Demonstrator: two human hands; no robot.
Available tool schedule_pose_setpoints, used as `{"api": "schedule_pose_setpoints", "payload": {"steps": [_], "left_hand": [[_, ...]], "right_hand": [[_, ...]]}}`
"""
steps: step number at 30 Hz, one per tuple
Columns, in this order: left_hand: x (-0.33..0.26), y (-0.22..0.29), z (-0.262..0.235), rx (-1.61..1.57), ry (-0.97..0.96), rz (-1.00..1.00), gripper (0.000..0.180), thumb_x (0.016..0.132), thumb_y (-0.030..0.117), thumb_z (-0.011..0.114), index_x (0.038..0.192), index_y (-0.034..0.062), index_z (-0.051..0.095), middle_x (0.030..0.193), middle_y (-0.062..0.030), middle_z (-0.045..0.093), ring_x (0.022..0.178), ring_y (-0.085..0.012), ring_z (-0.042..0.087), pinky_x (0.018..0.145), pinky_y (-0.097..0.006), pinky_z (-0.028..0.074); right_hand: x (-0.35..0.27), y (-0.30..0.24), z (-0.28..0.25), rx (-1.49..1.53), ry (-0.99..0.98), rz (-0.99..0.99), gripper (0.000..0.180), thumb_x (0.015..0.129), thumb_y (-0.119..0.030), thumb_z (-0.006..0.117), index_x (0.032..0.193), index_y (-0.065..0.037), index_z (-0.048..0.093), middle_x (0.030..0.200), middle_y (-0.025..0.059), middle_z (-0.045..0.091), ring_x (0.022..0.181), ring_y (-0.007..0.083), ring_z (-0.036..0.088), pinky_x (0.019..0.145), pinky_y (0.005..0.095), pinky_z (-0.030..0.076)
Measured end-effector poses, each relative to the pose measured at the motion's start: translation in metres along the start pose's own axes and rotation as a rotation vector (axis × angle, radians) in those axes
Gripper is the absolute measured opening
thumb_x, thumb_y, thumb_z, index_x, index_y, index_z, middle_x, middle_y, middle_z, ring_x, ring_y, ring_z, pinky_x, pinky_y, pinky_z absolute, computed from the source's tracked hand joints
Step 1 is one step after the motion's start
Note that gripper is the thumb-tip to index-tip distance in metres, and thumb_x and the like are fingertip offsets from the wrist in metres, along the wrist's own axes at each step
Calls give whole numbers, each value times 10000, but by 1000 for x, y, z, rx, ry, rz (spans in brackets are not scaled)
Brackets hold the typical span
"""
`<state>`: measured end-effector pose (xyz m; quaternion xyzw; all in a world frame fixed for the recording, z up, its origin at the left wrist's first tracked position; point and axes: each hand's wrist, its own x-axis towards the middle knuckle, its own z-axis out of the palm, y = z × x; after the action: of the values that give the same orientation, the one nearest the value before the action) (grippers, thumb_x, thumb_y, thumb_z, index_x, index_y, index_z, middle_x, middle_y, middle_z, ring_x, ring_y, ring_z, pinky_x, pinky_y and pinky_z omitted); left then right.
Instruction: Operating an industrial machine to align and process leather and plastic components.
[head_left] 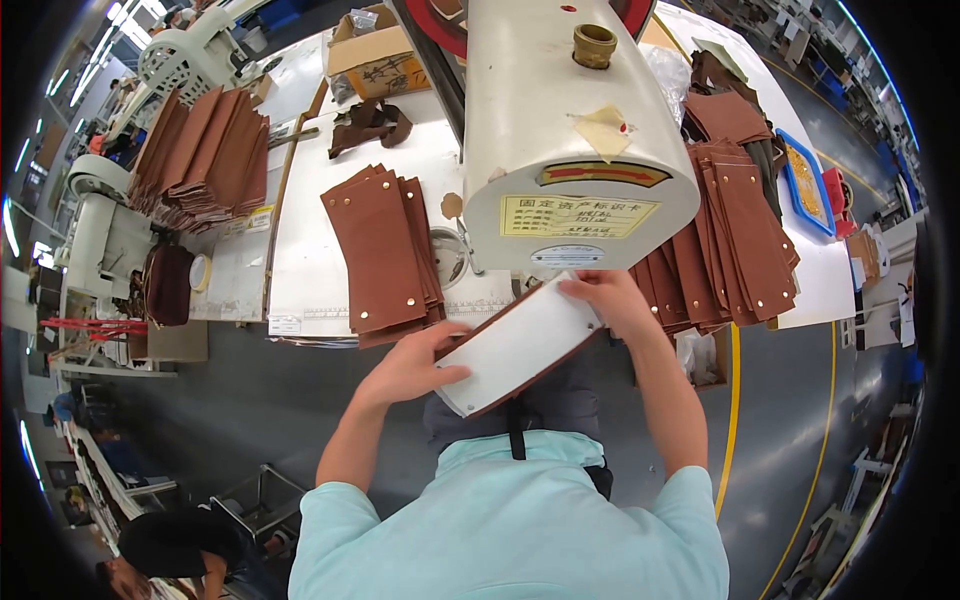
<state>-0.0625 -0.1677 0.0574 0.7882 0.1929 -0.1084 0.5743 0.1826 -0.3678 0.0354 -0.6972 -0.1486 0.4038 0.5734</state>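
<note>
1. Sitting at the far left of the white table [300,270] is a fanned heap of brown leather panels [205,150], with a pale basket-like chair [185,60] behind it.
2. Standing farther back is an open cardboard box [372,55]; what is lying inside it is too small to tell, apart from something pale near the top.
3. Lying just in front of the box is a crumpled scrap of dark brown leather [370,122].
4. Resting nearer the table's front edge is a stack of brown panels with metal studs [385,250], just beside the left hand.
5. The left hand [415,365] is reaching in from below, forearm angling up and rightward, fingers closing on the lower left end of the white-faced, brown-edged panel [515,345].
6. That panel is being held tilted in the air between both hands, just below the cream sewing machine head [570,130] and off the table's front edge.
7. The right hand [605,295] is gripping the panel's upper right end, fingers curling over its edge, forearm running nearly straight up.
8. Fanning out to the right is another long row of brown panels [735,235].
9. Sitting at the far right is a blue tray [803,180] holding something yellowish-brown, too small to identify.
</note>
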Motion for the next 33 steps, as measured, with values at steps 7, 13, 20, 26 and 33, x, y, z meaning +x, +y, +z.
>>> {"api": "schedule_pose_setpoints", "payload": {"steps": [7, 13, 20, 26, 33], "left_hand": [[71, 23, 31, 9, 132, 149, 558, 868, 178, 692, 1409, 129, 561, 1015, -137, 704, 851, -253, 667, 821, -351, 526], [105, 21, 29, 65, 105, 138, 437, 848, 154, 701, 1275, 71, 668, 805, -66, 603, 713, -175, 540, 702, -326, 481], [107, 29, 30, -117, 127, 79, 404, 787, 76, 740, 1187, 33, 711, 741, -12, 576, 697, -113, 504, 650, -293, 455], [103, 21, 36, -240, 159, 9, 345, 804, 81, 761, 1125, -22, 689, 739, -9, 609, 655, -92, 559, 602, -265, 465], [80, 11, 32, -154, 330, 42, 546, 789, 136, 778, 1291, 32, 592, 731, -71, 631, 705, -160, 646, 654, -309, 532]], "right_hand": [[28, 6, 29, -49, 2, -133, 363, 753, 56, 776, 1101, 21, 679, 977, 81, 704, 895, 167, 649, 778, 310, 528], [25, -7, 24, -232, 33, -163, 390, 722, 70, 788, 1095, 23, 683, 1011, 72, 696, 903, 178, 630, 774, 325, 521], [5, 3, -8, -167, -61, 115, 283, 771, -32, 777, 1027, 35, 675, 942, 98, 711, 868, 183, 685, 717, 296, 568], [-15, 24, -17, 128, -127, 136, 204, 850, -77, 760, 1014, 9, 673, 914, 75, 717, 767, 170, 708, 676, 299, 616], [8, 6, 19, 55, 20, -9, 217, 908, -44, 694, 1107, 40, 691, 947, 75, 720, 873, 148, 682, 750, 306, 556]]}}
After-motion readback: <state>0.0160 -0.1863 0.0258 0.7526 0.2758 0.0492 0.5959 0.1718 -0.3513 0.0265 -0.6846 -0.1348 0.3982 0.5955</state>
